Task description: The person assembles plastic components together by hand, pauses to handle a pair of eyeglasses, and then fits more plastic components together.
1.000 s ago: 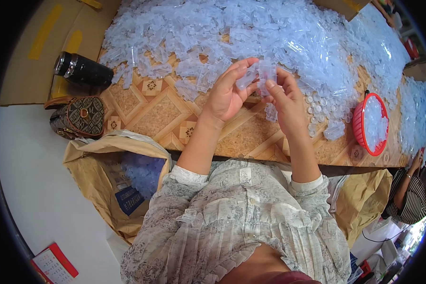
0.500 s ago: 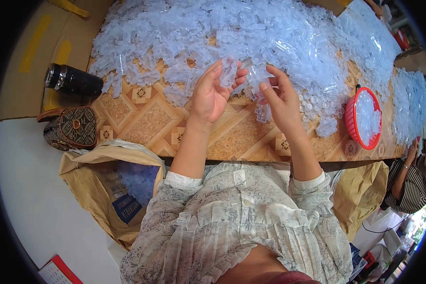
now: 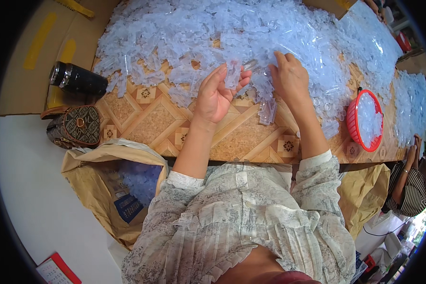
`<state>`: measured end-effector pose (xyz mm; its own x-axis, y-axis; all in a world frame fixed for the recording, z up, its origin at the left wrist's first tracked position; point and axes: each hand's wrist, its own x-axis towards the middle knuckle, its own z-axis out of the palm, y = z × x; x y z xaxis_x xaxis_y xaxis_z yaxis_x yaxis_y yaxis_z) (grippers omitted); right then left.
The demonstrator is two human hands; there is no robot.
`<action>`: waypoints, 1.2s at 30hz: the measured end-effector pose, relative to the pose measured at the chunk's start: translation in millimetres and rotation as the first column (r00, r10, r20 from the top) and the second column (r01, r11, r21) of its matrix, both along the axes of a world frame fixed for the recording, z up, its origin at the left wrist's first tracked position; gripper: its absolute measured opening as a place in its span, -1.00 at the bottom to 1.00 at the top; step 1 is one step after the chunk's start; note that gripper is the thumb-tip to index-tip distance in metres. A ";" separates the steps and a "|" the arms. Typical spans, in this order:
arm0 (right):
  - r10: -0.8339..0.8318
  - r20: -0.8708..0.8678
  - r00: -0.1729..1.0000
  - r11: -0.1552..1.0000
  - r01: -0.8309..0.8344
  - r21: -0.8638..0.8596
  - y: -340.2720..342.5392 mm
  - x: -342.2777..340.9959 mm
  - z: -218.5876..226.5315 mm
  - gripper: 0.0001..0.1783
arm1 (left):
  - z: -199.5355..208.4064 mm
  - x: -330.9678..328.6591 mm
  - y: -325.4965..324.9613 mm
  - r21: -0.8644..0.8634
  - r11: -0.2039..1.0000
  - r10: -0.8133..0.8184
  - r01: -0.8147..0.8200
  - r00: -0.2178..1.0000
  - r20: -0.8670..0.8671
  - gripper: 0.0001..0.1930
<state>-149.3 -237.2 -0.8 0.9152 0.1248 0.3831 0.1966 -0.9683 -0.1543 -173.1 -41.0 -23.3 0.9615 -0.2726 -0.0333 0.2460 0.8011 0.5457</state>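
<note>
My left hand (image 3: 213, 100), palm up, holds a clear plastic tube (image 3: 232, 75) between thumb and bent fingers, above the front of the pile. Another small clear piece sticks out by its fingertips. To the right, my right hand (image 3: 291, 79) lies back-up over the big heap of clear plastic tubes (image 3: 184, 38); its thumb and forefinger are apart, and the other fingers are partly hidden. Nothing shows in its grip. A few loose tubes (image 3: 267, 112) lie on the patterned tabletop (image 3: 199, 146) between the two wrists.
A red basket (image 3: 351, 122) with clear pieces stands at right, near small round clear caps (image 3: 323, 105). At left are a black flask (image 3: 83, 79), a brown patterned pouch (image 3: 75, 127) and an open paper sack (image 3: 92, 199). Another person (image 3: 407, 189) sits far right.
My right hand has turned over and moved up and right onto the heap, no longer showing a plastic piece. My left hand stays nearly in place, still holding its tube.
</note>
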 end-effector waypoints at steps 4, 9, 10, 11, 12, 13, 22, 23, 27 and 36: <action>-0.015 0.023 1.000 0.976 0.010 0.217 -1.6 -13.5 11.3 -0.76 | 4.5 -3.4 3.8 0.085 0.996 -0.029 0.027 0.999 0.032 -0.67; 0.003 0.057 0.998 0.842 -0.033 0.538 14.0 -39.7 24.4 -0.81 | 8.6 -4.4 -0.3 0.065 0.996 -0.064 0.059 0.995 0.076 -0.67; 0.009 0.057 0.998 0.842 -0.038 0.539 16.3 -41.7 22.1 -0.81 | 8.9 -4.6 -0.7 0.058 0.995 -0.079 0.075 0.993 0.083 -0.67; 0.000 0.047 0.999 0.768 -0.030 0.640 18.7 -43.2 17.2 -0.80 | 7.8 -5.0 -1.5 0.060 0.996 -0.072 0.067 0.994 0.083 -0.67; -0.010 0.037 0.999 0.681 -0.020 0.732 21.4 -44.3 13.9 -0.79 | 6.0 -4.6 -2.4 0.049 0.997 -0.062 0.058 0.995 0.074 -0.66; -0.005 0.037 0.999 0.680 -0.024 0.733 24.8 -45.5 12.8 -0.79 | 5.0 -4.5 -2.9 0.038 0.998 -0.051 0.049 0.997 0.066 -0.65; 0.123 0.086 0.989 0.578 -0.142 0.804 47.7 -57.1 -0.7 -0.66 | 0.6 -6.3 0.4 -0.022 0.998 -0.064 0.066 0.996 0.064 -0.53; 0.124 0.083 0.989 0.577 -0.140 0.804 48.4 -57.1 -1.9 -0.66 | 1.3 -7.0 0.9 -0.022 0.998 -0.063 0.065 0.996 0.062 -0.53; 0.153 0.051 0.987 0.571 -0.130 0.810 50.0 -57.1 1.7 -0.62 | 6.4 -7.6 2.7 0.029 0.998 -0.060 0.057 0.992 0.113 -0.44; 0.151 -0.003 0.989 0.447 -0.065 0.892 47.7 -60.9 3.2 -0.60 | 14.5 -11.0 -0.8 0.134 0.990 -0.048 0.032 0.992 0.118 -0.36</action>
<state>-210.1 -189.6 2.4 0.9487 -0.1439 0.2814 0.2367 -0.2668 -0.9342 -184.1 -41.9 -8.8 0.9490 -0.3123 0.0437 0.2029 0.7108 0.6735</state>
